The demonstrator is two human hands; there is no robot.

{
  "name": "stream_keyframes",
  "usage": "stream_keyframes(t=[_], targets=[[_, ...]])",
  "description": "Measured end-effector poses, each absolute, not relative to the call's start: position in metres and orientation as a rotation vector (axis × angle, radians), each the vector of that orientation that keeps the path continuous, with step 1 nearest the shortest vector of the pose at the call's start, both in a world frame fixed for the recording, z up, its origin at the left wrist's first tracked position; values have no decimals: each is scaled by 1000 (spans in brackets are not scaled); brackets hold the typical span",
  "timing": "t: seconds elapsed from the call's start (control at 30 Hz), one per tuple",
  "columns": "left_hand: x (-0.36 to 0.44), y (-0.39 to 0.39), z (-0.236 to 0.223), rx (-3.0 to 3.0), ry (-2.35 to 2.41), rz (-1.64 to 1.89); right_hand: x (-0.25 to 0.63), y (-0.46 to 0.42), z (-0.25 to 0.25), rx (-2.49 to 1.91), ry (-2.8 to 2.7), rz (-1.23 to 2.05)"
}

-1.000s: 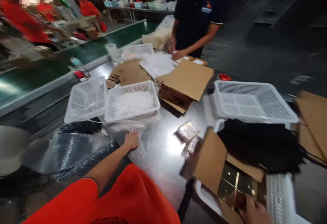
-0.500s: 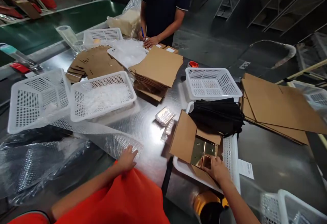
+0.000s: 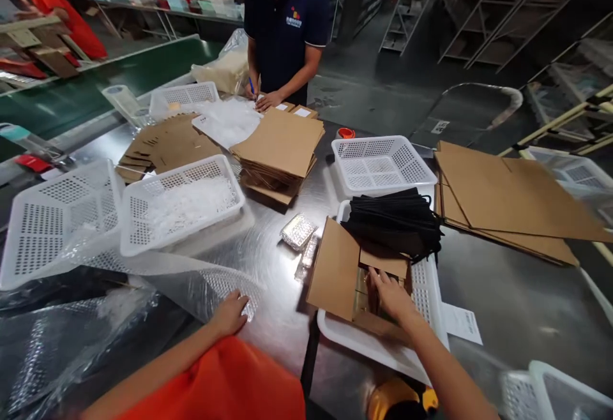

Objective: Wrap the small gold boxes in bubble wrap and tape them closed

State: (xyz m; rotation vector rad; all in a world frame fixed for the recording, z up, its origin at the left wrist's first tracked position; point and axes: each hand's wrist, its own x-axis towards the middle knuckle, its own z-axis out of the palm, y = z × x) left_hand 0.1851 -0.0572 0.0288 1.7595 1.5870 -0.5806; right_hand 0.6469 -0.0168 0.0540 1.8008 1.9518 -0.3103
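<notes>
My left hand [image 3: 230, 313] rests on the end of a strip of clear bubble wrap [image 3: 191, 276] lying on the steel table, its fingers curled over the wrap's edge. My right hand [image 3: 390, 292] reaches into an open brown cardboard box [image 3: 335, 270] that sits in a white basket [image 3: 426, 299]; its fingers go down among shiny gold items inside, and what they grip is hidden. A pile of black cords or straps [image 3: 395, 222] lies in the same basket just behind the box.
White baskets [image 3: 179, 206] [image 3: 380, 165] [image 3: 52, 216], stacks of flat cardboard [image 3: 280, 145] [image 3: 507, 200] and small foil packets [image 3: 297, 232] lie on the table. A person in a dark shirt [image 3: 282, 30] writes at the far end. A green conveyor [image 3: 71, 97] runs on the left.
The view steadied and shifted right. My right hand moved forward and deeper into the cardboard box. My left hand stayed on the bubble wrap.
</notes>
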Motion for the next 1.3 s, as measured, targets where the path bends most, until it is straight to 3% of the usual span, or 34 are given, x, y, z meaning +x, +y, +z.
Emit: stream_keyframes(t=[0.2, 0.47, 0.7, 0.9, 1.3], targets=[[187, -54, 32, 1770, 1607, -616, 667, 9, 50, 2128, 2084, 54], [191, -45, 31, 1765, 1638, -650, 671, 43, 50, 2328, 2051, -97], [195, -45, 33, 1745, 1673, -668, 675, 35, 35, 1905, 2171, -295], [201, -40, 36, 1736, 1668, -711, 646, 58, 38, 1853, 2026, -475], [207, -38, 33, 1709, 1712, -748, 644, 71, 25, 1968, 2177, -235]])
